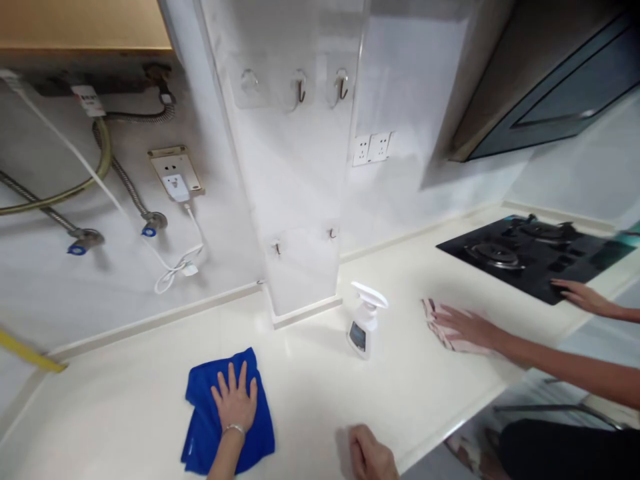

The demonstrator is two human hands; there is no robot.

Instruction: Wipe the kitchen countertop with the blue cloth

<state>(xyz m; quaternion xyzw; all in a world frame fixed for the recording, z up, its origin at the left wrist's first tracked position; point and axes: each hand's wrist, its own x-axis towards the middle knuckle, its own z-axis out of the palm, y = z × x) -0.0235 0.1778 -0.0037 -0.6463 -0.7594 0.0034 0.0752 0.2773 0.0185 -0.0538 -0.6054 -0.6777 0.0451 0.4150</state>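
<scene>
Left hand (236, 403) spread flat, right hand (371, 453) curled into a fist, as my remote view shows. On the pale tabletop (305, 400), the blue cloth (205, 397) lies under the left hand, left of the white spray bottle (363, 330). I'd judge the cloth light, soft, limp, best taken by a corner.

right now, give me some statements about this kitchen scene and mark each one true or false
1. The left hand lies spread on the blue cloth. True.
2. The spray bottle stands upright on the countertop. True.
3. The blue cloth lies under both of the person's hands. False: the right hand is curled, apart from it.
4. A co-worker's hand rests on a patterned cloth. True.
5. Nothing is plugged in. False: a white plug sits in a wall socket.
</scene>
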